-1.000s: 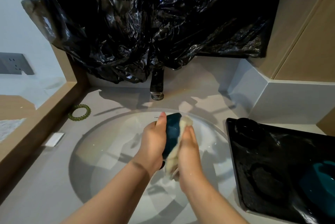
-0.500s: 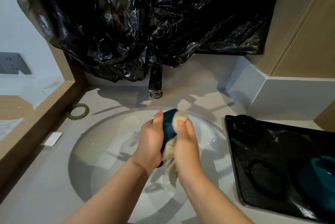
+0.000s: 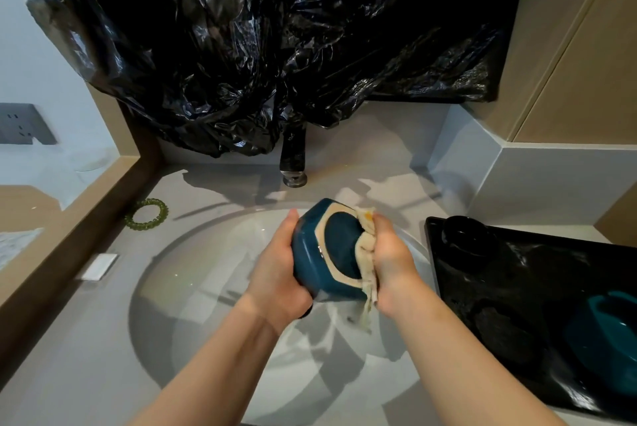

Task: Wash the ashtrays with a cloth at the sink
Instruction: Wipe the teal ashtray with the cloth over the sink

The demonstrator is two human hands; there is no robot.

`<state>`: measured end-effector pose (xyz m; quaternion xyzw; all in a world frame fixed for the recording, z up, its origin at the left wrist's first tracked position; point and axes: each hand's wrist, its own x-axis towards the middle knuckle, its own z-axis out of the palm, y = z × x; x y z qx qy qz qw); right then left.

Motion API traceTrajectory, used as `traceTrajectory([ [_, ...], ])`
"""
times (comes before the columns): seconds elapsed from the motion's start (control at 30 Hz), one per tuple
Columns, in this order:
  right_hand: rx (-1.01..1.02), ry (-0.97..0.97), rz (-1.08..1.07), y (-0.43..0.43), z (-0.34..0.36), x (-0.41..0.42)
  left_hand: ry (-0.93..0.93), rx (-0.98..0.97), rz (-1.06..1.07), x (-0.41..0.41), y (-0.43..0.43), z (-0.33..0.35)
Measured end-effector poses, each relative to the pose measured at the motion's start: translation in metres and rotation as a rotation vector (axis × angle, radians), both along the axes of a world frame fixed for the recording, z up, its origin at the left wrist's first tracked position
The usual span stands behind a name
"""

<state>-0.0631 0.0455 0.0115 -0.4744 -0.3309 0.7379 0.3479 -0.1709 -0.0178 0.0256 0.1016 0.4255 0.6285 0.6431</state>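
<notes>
Over the white sink basin [image 3: 193, 288] my left hand [image 3: 279, 274] grips a dark teal ashtray [image 3: 327, 253] from its left side. The ashtray is turned so its underside, with a beige ring, faces me. My right hand [image 3: 389, 260] holds a cream cloth [image 3: 365, 253] bunched against the ashtray's right edge; a loose end of the cloth hangs down. A second teal ashtray [image 3: 606, 332] lies on the black tray [image 3: 517, 253] at the right.
A dark tap [image 3: 294, 163] stands behind the basin under a crumpled black plastic bag [image 3: 258, 46]. A small black bowl [image 3: 465, 236] sits on the tray's far corner. A green beaded ring [image 3: 146, 213] and a white soap bar [image 3: 100, 265] lie on the counter at the left.
The ashtray has turned from edge-on to show its underside to me. Both hands have shifted slightly away from me, and the cloth now sits at the ashtray's right edge.
</notes>
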Motion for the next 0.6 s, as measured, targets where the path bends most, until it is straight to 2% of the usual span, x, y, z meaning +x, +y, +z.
traceTrajectory([
  [0.07,-0.132,0.084,0.001,-0.003,-0.003,0.002,-0.055,-0.022,0.013,-0.004,0.0,-0.004],
  [0.13,-0.18,0.117,-0.017,-0.002,-0.005,0.007,-0.068,-0.055,-0.004,-0.006,0.002,-0.011],
  [0.3,-0.227,0.11,-0.09,0.001,-0.003,0.012,0.132,-0.249,-0.063,-0.014,0.0,-0.029],
  [0.37,-0.115,0.019,-0.158,0.005,-0.004,0.006,0.151,-0.25,-0.133,-0.016,-0.003,-0.029],
  [0.47,0.196,-0.19,-0.31,0.004,0.001,-0.001,0.218,-0.145,-0.29,-0.011,-0.005,-0.02],
  [0.53,0.379,-0.31,-0.282,-0.005,0.004,-0.007,0.224,-0.109,-0.322,-0.007,-0.003,-0.018],
  [0.6,0.473,-0.398,-0.201,-0.012,0.005,-0.012,0.19,-0.121,-0.328,-0.006,-0.003,-0.018],
])
